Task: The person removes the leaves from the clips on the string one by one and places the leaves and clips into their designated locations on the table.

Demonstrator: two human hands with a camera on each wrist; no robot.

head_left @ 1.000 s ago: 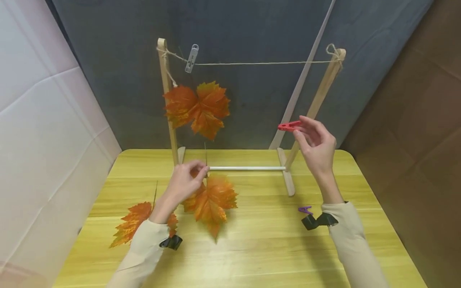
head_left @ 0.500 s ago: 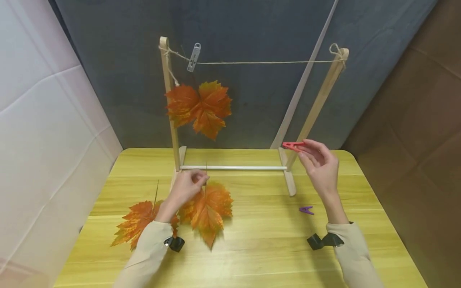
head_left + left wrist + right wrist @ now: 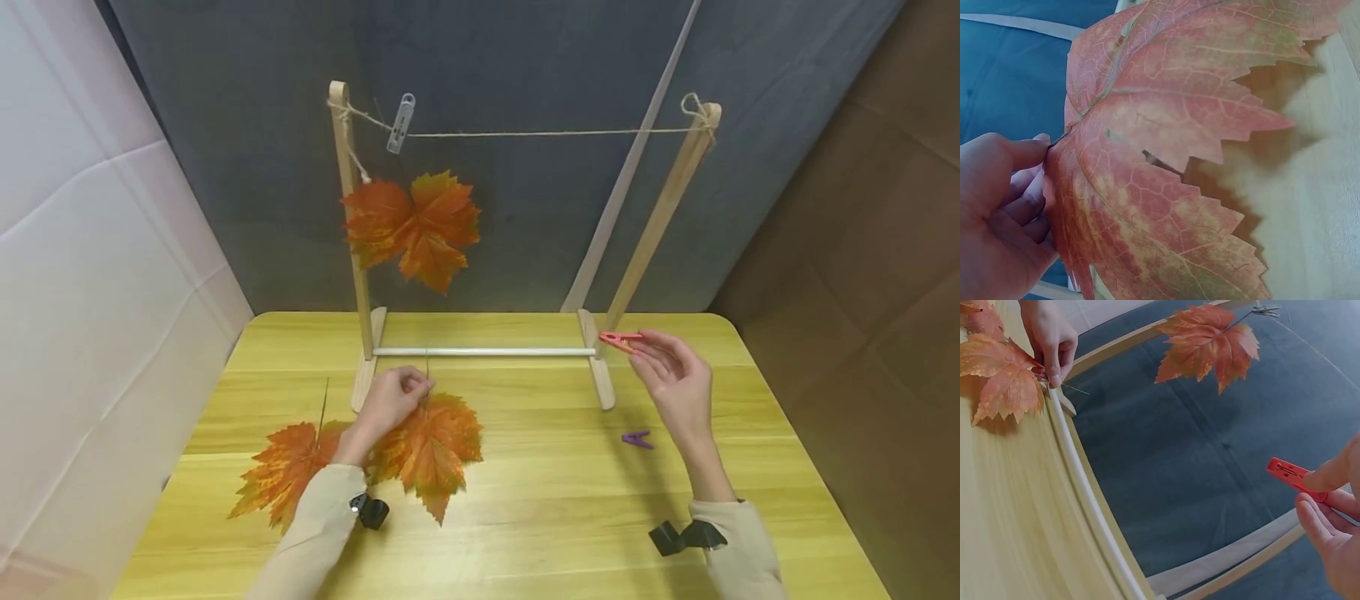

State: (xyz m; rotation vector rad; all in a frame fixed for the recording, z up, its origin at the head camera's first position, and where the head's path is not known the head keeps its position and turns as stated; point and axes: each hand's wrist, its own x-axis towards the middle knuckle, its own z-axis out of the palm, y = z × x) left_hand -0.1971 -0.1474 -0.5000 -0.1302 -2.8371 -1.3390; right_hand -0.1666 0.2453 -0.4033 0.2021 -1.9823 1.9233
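Observation:
My left hand (image 3: 393,402) pinches the thin stem of an orange maple leaf (image 3: 429,454) just above its blade, low over the table. The left wrist view shows that leaf (image 3: 1147,125) spread wide beside the thumb and fingertips. In my right hand (image 3: 678,383) a red clothespin (image 3: 619,341) is held between thumb and fingers, its free end pointing left, near the foot of the right post. Another maple leaf (image 3: 281,471) lies on the table, partly behind the left forearm. A third leaf (image 3: 416,225) hangs below the string, under a clear clothespin (image 3: 401,123).
A wooden frame has a left post (image 3: 352,217), a right post (image 3: 660,225) and a white crossbar (image 3: 495,352). Twine (image 3: 525,133) runs between the post tops. A purple clothespin (image 3: 637,439) lies on the wooden table (image 3: 540,517), right of centre.
My left hand has lowered the leaf toward the table. My right hand has come down with the red clothespin, from beside the right post to near its foot.

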